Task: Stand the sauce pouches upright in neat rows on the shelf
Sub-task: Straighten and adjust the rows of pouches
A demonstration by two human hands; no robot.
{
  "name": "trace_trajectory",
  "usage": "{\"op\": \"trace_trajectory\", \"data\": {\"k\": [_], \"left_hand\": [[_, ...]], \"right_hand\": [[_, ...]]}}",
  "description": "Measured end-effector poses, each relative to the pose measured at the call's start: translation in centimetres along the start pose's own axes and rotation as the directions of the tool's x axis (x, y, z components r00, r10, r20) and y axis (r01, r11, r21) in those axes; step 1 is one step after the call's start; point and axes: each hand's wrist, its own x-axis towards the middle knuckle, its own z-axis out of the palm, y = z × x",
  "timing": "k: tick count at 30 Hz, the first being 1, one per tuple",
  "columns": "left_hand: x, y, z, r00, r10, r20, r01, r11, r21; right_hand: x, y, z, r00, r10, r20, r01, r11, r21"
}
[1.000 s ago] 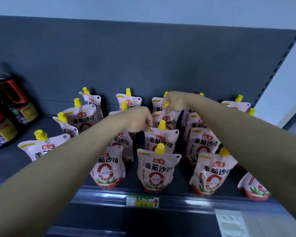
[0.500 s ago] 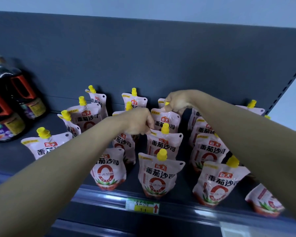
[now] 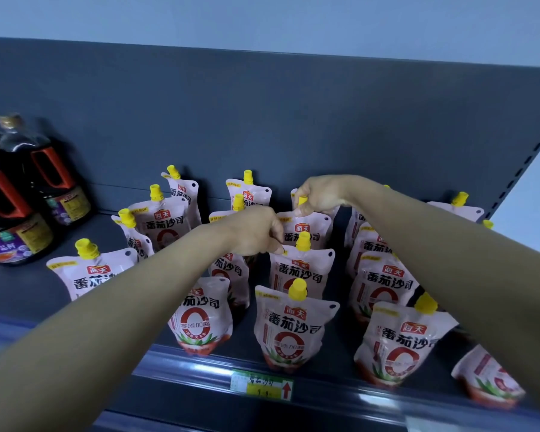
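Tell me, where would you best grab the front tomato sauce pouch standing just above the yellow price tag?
Probably best to pinch the flat top seam of the front tomato sauce pouch beside its yellow cap, coming from above. It stands upright with a soft, bulging body, and its top edge is free.

Every sauce pouch (image 3: 295,325) reads 海天 番茄沙司; price tag (image 3: 261,385) shows red arrow

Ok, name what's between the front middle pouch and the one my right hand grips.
The second pouch, its corner pinched by the left hand, stands between the front pouch and the third pouch in the right hand, head view.
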Motion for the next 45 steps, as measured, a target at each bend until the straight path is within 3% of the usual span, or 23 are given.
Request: {"op": "trace_trajectory", "data": {"k": [7,10,12,14,20,34,40,45], "left_hand": [[-0.4,0.5,-1.2,1.0,-0.024,-0.002,0.024,0.994,-0.106],[0.3,0.4,-2.3,0.994,-0.005,-0.105,-0.001,0.998,-0.057],[1.3,0.3,-2.7,0.988,-0.015,-0.155,0.012,1.0,-0.016],[2.6,0.2,-2.8,0.986,-0.041,-0.164,0.05,0.998,0.048],[6.2,0.2,-1.6,0.997,-0.051,-0.063,0.062,0.98,0.191],[7.5,-0.1,-1.3,0.997,-0.055,-0.059,0.065,0.984,0.169],[7.0,0.2,-1.4,0.997,-0.052,-0.054,0.06,0.985,0.16],[5.8,0.5,-2.9,0.99,-0.046,-0.132,0.061,0.992,0.107]], "right_hand": [[-0.7,-0.4,-1.0,0.998,-0.028,0.061,0.02,0.993,0.115],[-1.1,-0.4,-2.6,0.989,-0.077,-0.125,0.109,0.955,0.277],[-1.0,0.0,-3.5,0.943,-0.057,-0.329,0.127,0.972,0.196],[-0.8,0.6,-3.7,0.908,-0.042,-0.417,0.058,0.998,0.027],[0.7,2.5,-2.3,0.971,0.006,-0.238,-0.03,0.995,-0.099],[2.9,3.4,-2.4,0.978,-0.066,-0.196,0.081,0.994,0.067],[3.1,3.0,-2.6,0.985,-0.047,-0.164,0.059,0.996,0.074],[2.4,2.7,-3.0,0.991,-0.005,-0.133,0.014,0.997,0.07]]}}
